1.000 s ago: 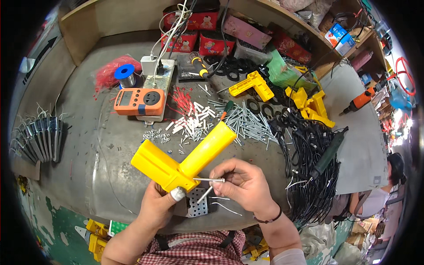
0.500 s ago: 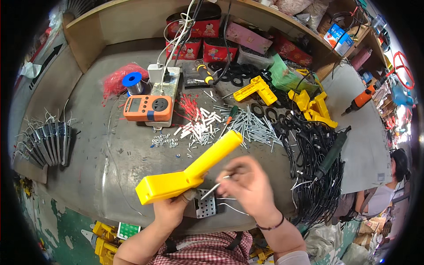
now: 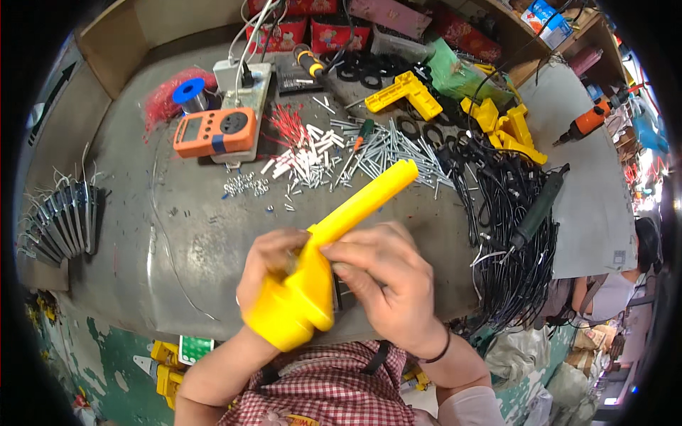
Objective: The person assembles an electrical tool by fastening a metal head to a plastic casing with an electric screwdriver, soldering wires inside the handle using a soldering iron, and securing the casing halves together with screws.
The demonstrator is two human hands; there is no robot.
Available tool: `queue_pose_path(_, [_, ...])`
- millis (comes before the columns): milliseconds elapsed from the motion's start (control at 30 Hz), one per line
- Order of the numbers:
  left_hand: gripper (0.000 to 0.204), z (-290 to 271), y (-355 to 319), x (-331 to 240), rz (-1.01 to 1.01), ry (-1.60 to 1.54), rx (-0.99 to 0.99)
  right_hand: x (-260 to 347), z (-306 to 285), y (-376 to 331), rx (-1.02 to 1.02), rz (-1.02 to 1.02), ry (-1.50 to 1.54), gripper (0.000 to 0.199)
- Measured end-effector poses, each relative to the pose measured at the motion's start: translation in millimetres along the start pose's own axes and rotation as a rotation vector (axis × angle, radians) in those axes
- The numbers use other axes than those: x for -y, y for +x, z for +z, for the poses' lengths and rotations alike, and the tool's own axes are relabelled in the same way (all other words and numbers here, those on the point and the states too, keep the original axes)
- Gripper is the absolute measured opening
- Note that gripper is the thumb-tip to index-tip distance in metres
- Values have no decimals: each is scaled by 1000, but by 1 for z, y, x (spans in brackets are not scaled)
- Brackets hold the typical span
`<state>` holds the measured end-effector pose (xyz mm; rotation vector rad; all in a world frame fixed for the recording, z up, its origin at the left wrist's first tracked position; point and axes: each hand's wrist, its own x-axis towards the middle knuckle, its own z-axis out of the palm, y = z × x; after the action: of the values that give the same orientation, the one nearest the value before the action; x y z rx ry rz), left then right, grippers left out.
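A yellow plastic pistol-shaped housing (image 3: 366, 201) with a long straight bar is tilted up and to the right in front of me. My left hand (image 3: 268, 263) is wrapped round its body from the left, some fingers hidden behind it. My right hand (image 3: 387, 277) is closed in a pinch, with its fingertips against the housing where the bar meets the body. Whatever sits between those fingertips is hidden. Beyond the bar lies a heap of long metal screws (image 3: 408, 157), beside a screwdriver (image 3: 364, 135) and white sleeves with red wires (image 3: 305, 153).
An orange meter (image 3: 215, 133) stands at the back left near a solder spool (image 3: 190, 94). Small nuts (image 3: 245, 184) lie before it. Metal parts with wires (image 3: 64, 220) line the left edge. Black cables (image 3: 490, 241) and yellow housings (image 3: 405, 94) are on the right.
The housing has turned, its body swinging down and its bar up and right. My right hand has moved in against it; the long screw it held is out of sight now.
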<state>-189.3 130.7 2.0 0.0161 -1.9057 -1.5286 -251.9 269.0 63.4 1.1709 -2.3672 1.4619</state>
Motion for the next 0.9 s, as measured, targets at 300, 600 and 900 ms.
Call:
queue_pose_path(300, [86, -19, 16, -13, 14, 468, 707, 22, -66, -5, 390, -224, -879, 35])
queue_pose_path(600, [70, -9, 1, 6, -25, 525, 773, -16, -59, -27, 582, -54, -772, 37])
queue_pose_path(900, [71, 7, -5, 5, -55, 650, 706, -73, -51, -54, 326, 14, -289, 37])
